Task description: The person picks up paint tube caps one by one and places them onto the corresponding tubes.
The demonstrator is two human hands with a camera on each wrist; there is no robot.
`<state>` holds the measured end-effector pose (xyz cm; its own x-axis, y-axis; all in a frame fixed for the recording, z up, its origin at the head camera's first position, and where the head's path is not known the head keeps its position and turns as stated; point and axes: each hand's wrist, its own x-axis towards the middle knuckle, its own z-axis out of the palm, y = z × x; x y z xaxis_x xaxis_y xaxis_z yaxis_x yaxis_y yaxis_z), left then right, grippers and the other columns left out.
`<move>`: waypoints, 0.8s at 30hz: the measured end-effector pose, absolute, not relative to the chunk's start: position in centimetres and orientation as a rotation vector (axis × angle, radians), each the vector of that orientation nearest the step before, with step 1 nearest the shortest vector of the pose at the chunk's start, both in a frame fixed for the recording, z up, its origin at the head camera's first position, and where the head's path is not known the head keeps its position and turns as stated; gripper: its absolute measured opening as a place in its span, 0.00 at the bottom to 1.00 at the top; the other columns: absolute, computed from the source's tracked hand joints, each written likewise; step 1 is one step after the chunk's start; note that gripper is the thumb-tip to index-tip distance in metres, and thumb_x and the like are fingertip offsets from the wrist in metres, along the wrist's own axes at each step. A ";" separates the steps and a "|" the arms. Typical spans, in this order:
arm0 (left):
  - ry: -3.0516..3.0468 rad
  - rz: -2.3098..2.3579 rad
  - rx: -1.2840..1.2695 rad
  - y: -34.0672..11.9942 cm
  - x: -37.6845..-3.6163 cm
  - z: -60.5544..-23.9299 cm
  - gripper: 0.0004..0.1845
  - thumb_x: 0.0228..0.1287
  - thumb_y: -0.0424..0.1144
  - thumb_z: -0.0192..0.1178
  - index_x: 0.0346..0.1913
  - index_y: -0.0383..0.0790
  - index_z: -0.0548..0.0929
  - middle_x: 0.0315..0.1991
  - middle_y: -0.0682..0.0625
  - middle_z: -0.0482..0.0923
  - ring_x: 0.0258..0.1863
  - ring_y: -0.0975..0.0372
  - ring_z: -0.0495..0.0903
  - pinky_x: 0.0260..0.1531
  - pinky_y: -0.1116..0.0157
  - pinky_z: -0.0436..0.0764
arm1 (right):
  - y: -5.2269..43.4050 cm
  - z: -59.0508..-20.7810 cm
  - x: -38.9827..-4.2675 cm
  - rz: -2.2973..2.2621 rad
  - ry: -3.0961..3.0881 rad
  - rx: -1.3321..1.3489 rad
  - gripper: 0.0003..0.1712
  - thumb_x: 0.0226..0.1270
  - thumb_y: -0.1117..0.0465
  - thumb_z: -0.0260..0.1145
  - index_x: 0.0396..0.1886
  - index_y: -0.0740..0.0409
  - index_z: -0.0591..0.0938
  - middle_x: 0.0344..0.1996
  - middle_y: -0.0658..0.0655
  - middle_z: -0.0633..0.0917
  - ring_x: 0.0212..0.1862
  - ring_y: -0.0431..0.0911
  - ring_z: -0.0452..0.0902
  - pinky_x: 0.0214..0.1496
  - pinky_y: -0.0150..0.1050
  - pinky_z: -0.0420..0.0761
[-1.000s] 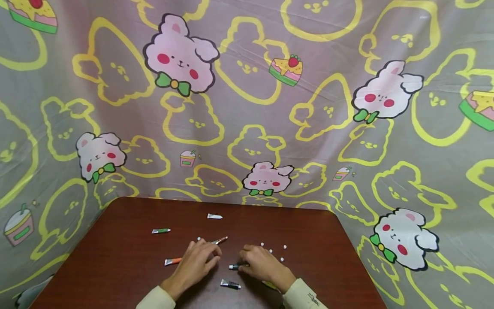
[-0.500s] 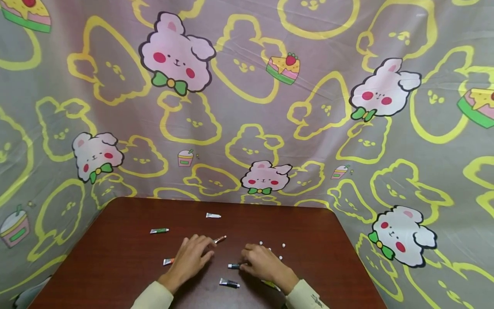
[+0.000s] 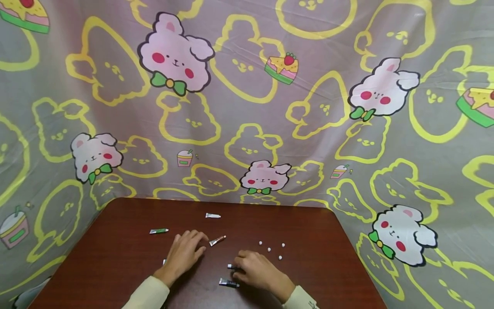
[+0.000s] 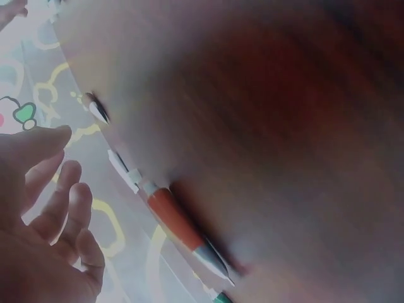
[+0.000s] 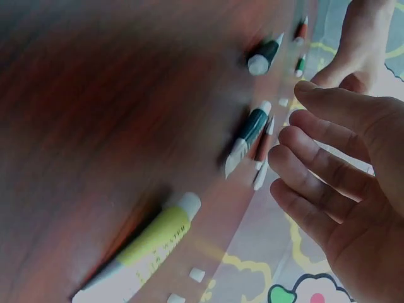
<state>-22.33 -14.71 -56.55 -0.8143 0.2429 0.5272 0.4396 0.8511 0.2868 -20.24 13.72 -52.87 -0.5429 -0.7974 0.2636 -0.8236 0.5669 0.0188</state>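
Observation:
Small paint tubes lie on the table. My left hand [image 3: 182,254] hovers with loosely bent fingers and holds nothing. It hides most of an orange tube [image 4: 177,218], which shows plainly in the left wrist view. A brown tube [image 3: 218,240] lies just beyond its fingertips. My right hand [image 3: 256,269], also relaxed and holding nothing, is over a dark teal tube [image 3: 230,266], whose white-capped end sticks out. In the right wrist view that tube is apart from the fingers. A yellow tube [image 5: 154,243] is hidden from the head view by this hand. A black tube [image 3: 229,283] lies nearer me.
Farther back lie a white tube [image 3: 213,216] and a green tube [image 3: 159,231]. Several small white caps [image 3: 269,249] are scattered right of centre. A patterned cloth [image 3: 247,107] hangs around the brown table [image 3: 324,274] at its back and sides.
My left hand has drawn left, away from the brown tube, which now shows whole, and covers the orange one. The right hand has shifted slightly towards me, hiding the yellow tube.

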 end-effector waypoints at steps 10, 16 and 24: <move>-2.557 -0.526 -0.458 -15.6 -23.7 -56.2 0.19 0.53 0.36 0.84 0.47 0.48 0.88 0.40 0.50 0.85 0.41 0.54 0.83 0.39 0.58 0.69 | 13.1 -53.0 -19.7 0.141 -2.578 1.363 0.09 0.65 0.47 0.82 0.36 0.40 0.89 0.34 0.39 0.82 0.34 0.28 0.77 0.33 0.23 0.76; -2.631 -0.510 -0.406 -16.1 -24.2 -56.1 0.18 0.56 0.36 0.83 0.49 0.47 0.89 0.43 0.49 0.85 0.44 0.52 0.83 0.39 0.59 0.67 | 13.0 -53.1 -19.4 0.122 -2.564 1.385 0.11 0.64 0.46 0.82 0.34 0.41 0.87 0.33 0.40 0.82 0.33 0.29 0.76 0.31 0.24 0.75; -2.711 -0.478 -0.357 -16.3 -24.3 -56.4 0.17 0.58 0.37 0.81 0.49 0.46 0.90 0.45 0.47 0.85 0.45 0.51 0.83 0.38 0.56 0.69 | 12.8 -53.5 -19.0 0.095 -2.596 1.383 0.11 0.63 0.44 0.82 0.35 0.40 0.88 0.35 0.38 0.83 0.35 0.28 0.77 0.31 0.23 0.76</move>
<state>-24.27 -16.32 -56.37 -0.9018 0.1813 0.3924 0.3045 0.9107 0.2792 -19.02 12.78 -53.49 -0.5428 -0.8147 0.2042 -0.8274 0.5604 0.0367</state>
